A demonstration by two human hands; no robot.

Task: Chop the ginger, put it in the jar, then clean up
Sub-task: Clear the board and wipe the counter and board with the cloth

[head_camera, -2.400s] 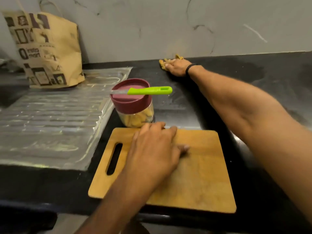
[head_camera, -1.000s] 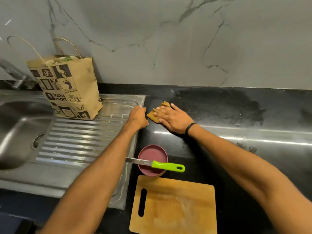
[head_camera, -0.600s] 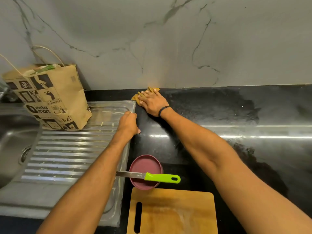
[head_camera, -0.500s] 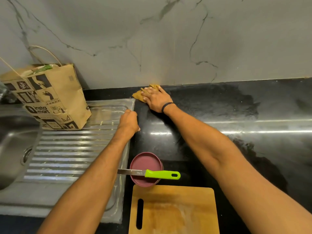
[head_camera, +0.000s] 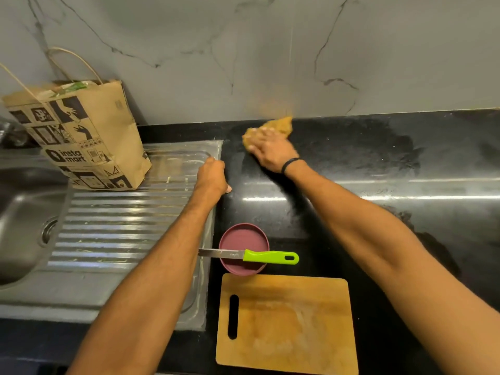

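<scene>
Two hands, head view: my right hand [head_camera: 270, 152] lays flat fingers [head_camera: 255, 142] on the cloth [head_camera: 280, 125] at the back of the surface [head_camera: 378, 163]. My left hand [head_camera: 212, 177], curled and empty, braces by the sink [head_camera: 121, 226]. The lidded jar [head_camera: 240, 239] sits behind the board [head_camera: 292, 320]. I'd wipe firmly, in overlapping strokes.

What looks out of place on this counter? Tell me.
The green-handled steel knife lies balanced across the round maroon jar lid, blade overhanging one side and handle the other, so it could easily slip off.

The blurred yellow-brown cloth [head_camera: 277, 125] lies partly hidden under the right hand [head_camera: 270, 154]. The maroon-lidded round jar [head_camera: 243, 242] shows only its lid. The left edge crops the steel sink [head_camera: 19, 212].
</scene>
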